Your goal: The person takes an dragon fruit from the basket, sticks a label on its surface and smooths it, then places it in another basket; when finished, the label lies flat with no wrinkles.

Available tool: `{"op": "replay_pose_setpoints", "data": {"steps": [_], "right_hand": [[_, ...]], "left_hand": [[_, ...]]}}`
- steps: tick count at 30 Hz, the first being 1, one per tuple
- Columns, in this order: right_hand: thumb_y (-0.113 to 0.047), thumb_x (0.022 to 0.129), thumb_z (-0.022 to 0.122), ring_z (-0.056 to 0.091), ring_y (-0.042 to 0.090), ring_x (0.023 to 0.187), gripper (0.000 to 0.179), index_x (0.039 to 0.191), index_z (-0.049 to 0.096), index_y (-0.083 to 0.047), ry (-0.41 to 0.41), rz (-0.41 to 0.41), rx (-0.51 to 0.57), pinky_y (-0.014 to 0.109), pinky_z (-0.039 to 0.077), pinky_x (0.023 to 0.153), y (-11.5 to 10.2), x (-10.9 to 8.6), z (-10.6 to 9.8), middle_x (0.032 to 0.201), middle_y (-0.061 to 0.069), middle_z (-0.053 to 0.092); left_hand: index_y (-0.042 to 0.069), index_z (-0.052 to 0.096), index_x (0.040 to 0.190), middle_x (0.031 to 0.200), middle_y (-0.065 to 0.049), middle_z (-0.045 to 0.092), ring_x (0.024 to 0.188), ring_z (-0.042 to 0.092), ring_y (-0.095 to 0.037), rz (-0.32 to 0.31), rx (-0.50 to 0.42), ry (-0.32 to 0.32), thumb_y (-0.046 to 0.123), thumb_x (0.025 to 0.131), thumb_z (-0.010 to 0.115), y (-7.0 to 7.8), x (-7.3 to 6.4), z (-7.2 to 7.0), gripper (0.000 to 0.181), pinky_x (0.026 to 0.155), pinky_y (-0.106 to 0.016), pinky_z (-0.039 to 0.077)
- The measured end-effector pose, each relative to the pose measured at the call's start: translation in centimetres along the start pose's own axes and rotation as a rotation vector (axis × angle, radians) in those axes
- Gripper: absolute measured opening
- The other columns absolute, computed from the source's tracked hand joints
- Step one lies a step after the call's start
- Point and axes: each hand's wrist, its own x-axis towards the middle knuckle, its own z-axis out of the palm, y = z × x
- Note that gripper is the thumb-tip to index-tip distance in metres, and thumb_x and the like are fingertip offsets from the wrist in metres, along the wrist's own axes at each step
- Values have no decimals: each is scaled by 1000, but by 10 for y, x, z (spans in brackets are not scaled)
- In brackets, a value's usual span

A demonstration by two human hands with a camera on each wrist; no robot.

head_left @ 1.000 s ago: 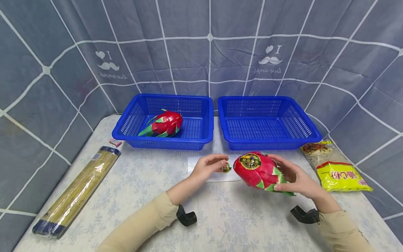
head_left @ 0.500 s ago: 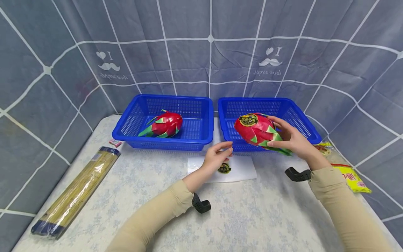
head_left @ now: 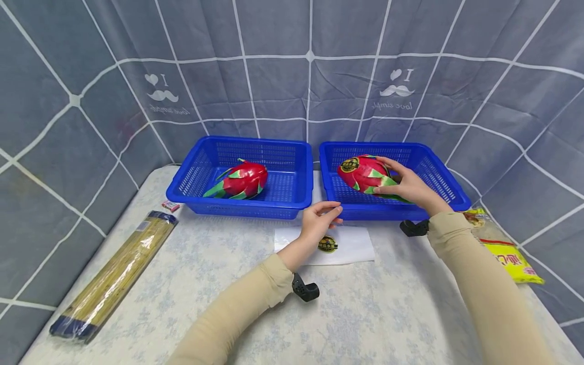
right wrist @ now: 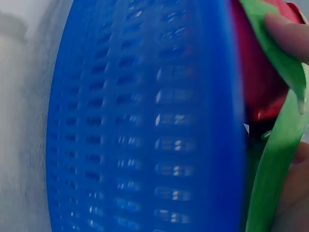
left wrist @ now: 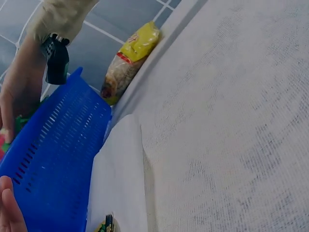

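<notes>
Dragon fruit (head_left: 360,175) farther up-frame, over right-of-centre basket (head_left: 378,213); right hand (head_left: 410,190) pinching, left hand (head_left: 316,223) fingers loosely curled. Slack pinch could drop it.

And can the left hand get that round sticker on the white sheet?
Probably yes. The left hand seems to hold nothing and is close to the round sticker on the white sheet. Nothing appears to lie on it, and the right hand is away, gripping a dragon fruit.
</notes>
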Motion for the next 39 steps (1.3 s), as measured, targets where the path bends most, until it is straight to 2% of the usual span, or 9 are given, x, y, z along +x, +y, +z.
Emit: {"op": "replay_pose_setpoints", "data": {"steps": [8, 13, 16, 20, 23, 27, 31, 35, 39], "right_hand": [[-14, 81, 74, 43, 46, 117, 83, 148, 26, -10, -64, -13, -141, 51, 44, 91, 14, 13, 2, 142, 26, 30], [-16, 79, 74, 39, 46, 117, 79, 145, 31, -9, -88, -44, -165, 57, 39, 93, 27, 17, 3, 138, 29, 33], [-19, 79, 74, 42, 46, 112, 74, 143, 36, -11, -86, -48, -168, 56, 43, 89, 31, 17, 2, 134, 29, 36], [-14, 79, 73, 45, 50, 113, 73, 142, 37, -7, -71, -19, -206, 55, 43, 89, 26, 18, 2, 136, 30, 37], [-11, 79, 74, 39, 50, 121, 75, 142, 35, -2, -52, 10, -285, 59, 35, 96, 16, 21, 4, 139, 32, 35], [-9, 79, 72, 34, 47, 127, 67, 138, 42, -2, 44, 44, -323, 59, 30, 100, -2, 19, 10, 139, 29, 37], [-10, 86, 66, 36, 43, 128, 52, 134, 48, -3, 206, 17, -185, 57, 32, 101, -22, 15, 19, 138, 24, 42], [-19, 90, 64, 46, 33, 124, 45, 131, 53, -4, 367, -70, 50, 50, 37, 100, -45, 5, 37, 133, 19, 51], [-20, 90, 64, 56, 18, 111, 40, 125, 57, -2, 459, -164, 278, 35, 45, 94, -67, -7, 56, 122, 9, 61]], "left_hand": [[-5, 69, 102, 89, -13, 71, 54, 62, -7, -17, -13, -6, 6, 84, 68, 0, -1, 1, 21, 49, -20, 49], [-6, 68, 103, 90, -14, 71, 54, 63, -7, -10, -22, -12, 5, 84, 68, -1, -1, 3, 22, 49, -21, 50], [-9, 66, 105, 90, -14, 70, 54, 63, -7, -12, -31, -14, 4, 85, 67, -1, -2, 4, 24, 49, -21, 51], [-11, 64, 107, 91, -16, 70, 54, 63, -7, -5, -34, -11, 4, 85, 67, -2, -2, 3, 27, 49, -22, 51], [-11, 64, 107, 93, -20, 69, 54, 62, -7, -2, -38, -6, 5, 85, 67, -2, -2, 3, 27, 49, -22, 51], [-8, 66, 107, 95, -22, 68, 54, 62, -7, -3, -30, -5, 5, 86, 67, -2, -1, 2, 25, 49, -21, 50], [-7, 66, 107, 94, -22, 68, 55, 62, -7, 7, -21, 4, 6, 86, 67, -3, -1, 2, 25, 49, -22, 51], [-8, 65, 110, 95, -25, 67, 54, 61, -7, -9, -2, -5, 5, 87, 66, 0, -2, 1, 26, 49, -22, 52], [-5, 61, 117, 96, -26, 66, 53, 60, -8, -72, 52, -122, 4, 89, 62, 15, -7, -5, 29, 52, -24, 53]]}}
